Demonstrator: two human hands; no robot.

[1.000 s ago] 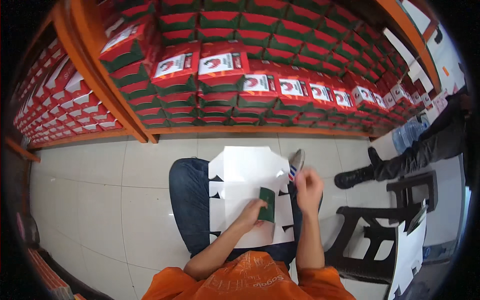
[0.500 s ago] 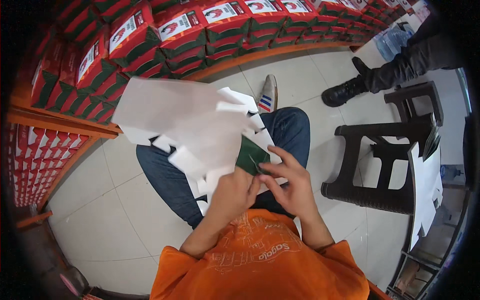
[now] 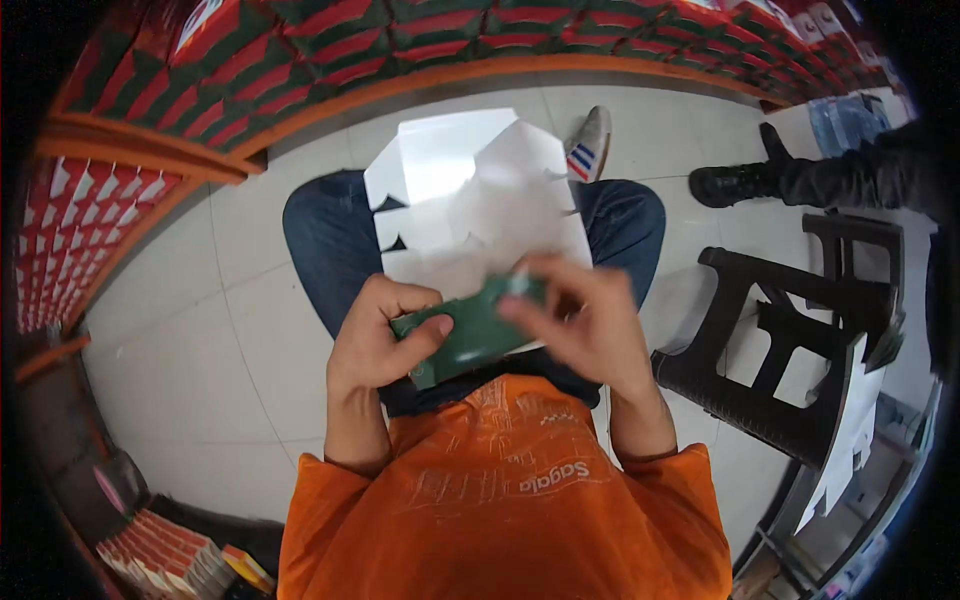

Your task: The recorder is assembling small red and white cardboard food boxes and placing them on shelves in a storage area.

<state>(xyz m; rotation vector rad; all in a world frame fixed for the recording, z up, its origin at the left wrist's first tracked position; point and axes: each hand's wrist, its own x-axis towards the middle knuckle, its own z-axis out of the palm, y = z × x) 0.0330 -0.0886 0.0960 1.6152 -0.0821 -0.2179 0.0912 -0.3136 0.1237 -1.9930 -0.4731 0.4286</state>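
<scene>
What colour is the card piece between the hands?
The card piece is dark green, seen best in the head view.

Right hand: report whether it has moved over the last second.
Yes. Against the orange shelf rail, the right hand has moved away, nearer the orange shirt, now at the green piece.

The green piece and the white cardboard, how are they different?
Colour: the green piece is dark green, while the cardboard is white.
Size: the green piece shows much smaller than the cardboard.
Place: the left hand holds the green piece, with the right hand blurred at its other end; the cardboard lies across the legs.
Both look thin.
</scene>
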